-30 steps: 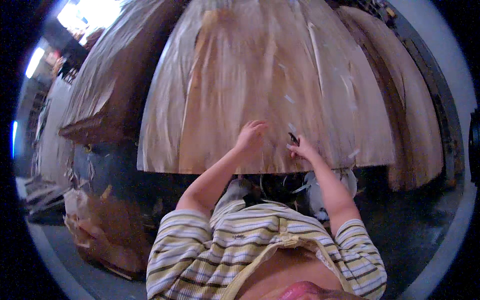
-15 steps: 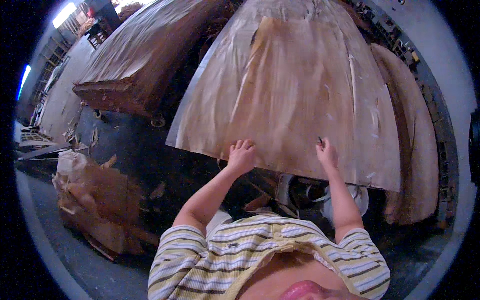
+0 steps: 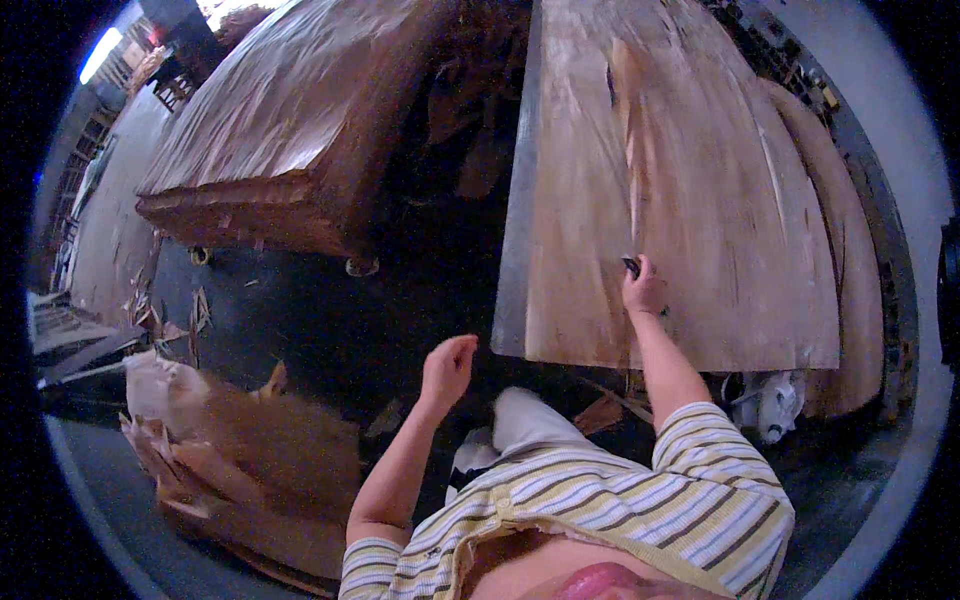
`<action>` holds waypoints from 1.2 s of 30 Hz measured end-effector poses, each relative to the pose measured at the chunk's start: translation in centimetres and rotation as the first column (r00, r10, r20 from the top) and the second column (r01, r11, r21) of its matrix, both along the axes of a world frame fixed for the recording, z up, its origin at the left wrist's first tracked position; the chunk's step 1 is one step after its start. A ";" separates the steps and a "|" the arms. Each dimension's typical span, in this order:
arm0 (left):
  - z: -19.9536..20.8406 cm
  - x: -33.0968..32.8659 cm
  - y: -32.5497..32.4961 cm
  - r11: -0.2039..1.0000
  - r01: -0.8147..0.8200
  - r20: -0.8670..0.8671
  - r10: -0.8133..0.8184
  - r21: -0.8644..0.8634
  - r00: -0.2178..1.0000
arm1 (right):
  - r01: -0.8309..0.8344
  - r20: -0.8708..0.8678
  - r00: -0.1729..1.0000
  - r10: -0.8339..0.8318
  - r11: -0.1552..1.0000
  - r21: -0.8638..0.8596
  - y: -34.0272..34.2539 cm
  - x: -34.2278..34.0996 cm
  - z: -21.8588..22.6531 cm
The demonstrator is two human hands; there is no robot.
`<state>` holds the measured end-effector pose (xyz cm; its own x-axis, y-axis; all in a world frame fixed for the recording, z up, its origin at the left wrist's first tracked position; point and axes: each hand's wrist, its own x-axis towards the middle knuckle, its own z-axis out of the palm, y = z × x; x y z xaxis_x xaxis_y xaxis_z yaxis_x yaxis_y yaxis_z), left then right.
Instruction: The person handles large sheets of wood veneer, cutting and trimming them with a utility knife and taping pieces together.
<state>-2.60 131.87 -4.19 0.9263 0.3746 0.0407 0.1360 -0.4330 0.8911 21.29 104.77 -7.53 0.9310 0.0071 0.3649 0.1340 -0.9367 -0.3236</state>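
A wide sheet of thin wood veneer [image 3: 720,210] lies over a long table, with a darker split and fold [image 3: 632,120] running lengthwise down it. My right hand [image 3: 646,292] is over the sheet near its front edge, closed round a small dark tool [image 3: 631,267] whose exact kind I cannot make out. Away from the sheet, my left hand [image 3: 449,370] hangs in the air just left of the table's near corner. Its fingers are curled in, with nothing showing in them. A grey strip of the table [image 3: 511,300] shows along the sheet's left side.
A tall stack of veneer [image 3: 260,200] stands on a wheeled base to the left. Torn veneer scraps [image 3: 250,450] are heaped on the floor at lower left. More brown sheets [image 3: 850,250] line the table's right side, and a white plastic bag [image 3: 778,405] sits under the front edge.
My left hand has let go of the sheet's front edge and moved left and down, off the table. My view has swung left. The right hand still holds the dark tool over the sheet.
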 end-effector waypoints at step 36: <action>-5.7 44.4 10.6 -0.383 0.610 -0.324 -0.922 0.693 -0.211 | 0.725 -0.320 0.555 -0.768 0.635 -0.266 23.4 -7.6 -0.1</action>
